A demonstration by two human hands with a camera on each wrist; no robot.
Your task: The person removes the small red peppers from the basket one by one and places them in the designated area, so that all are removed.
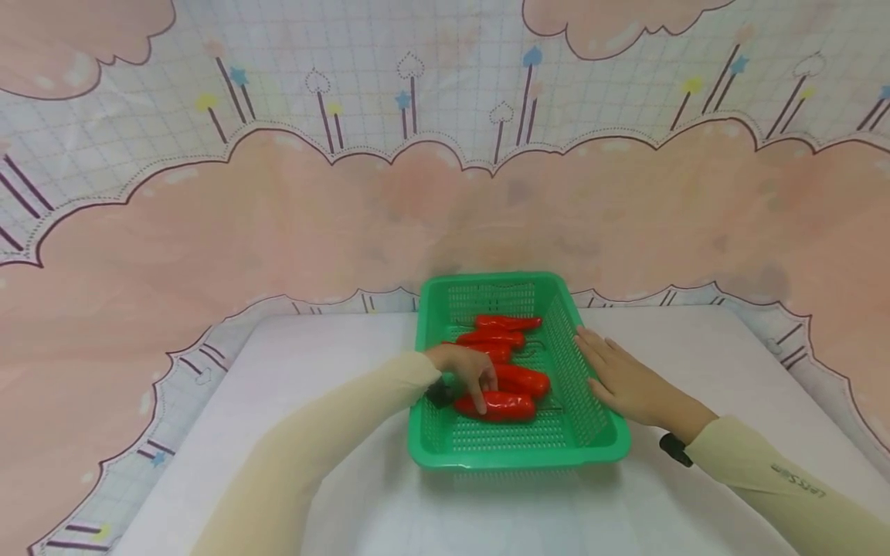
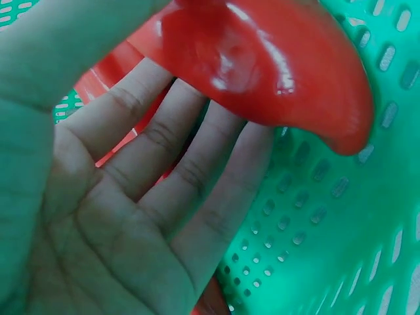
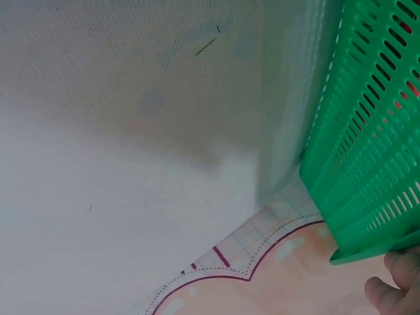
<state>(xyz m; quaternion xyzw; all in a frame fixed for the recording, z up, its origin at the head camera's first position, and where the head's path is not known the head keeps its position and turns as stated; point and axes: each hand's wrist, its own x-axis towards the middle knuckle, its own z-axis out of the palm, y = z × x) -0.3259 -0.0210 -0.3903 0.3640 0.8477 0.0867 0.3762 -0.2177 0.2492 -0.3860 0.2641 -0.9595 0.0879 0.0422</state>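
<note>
My left hand (image 1: 470,369) reaches into a green plastic basket (image 1: 514,462) and holds the nearest red pepper (image 1: 513,407). In the left wrist view that glossy pepper (image 2: 262,72) lies against the fingers (image 2: 190,170), whose tips are hidden behind it. Beyond it, another red pepper (image 1: 528,381) and several more lie crosswise in the basket. My right hand (image 1: 633,388) rests along the basket's right rim with its fingers extended. Only its fingertips (image 3: 394,282) show in the right wrist view, beside the rim.
The basket stands on a white-covered table (image 1: 334,363) near its back edge. Behind it rises a patterned cloth backdrop (image 1: 348,216) in pink and white. The basket's slotted side wall (image 3: 367,125) slopes up beside the table in the right wrist view.
</note>
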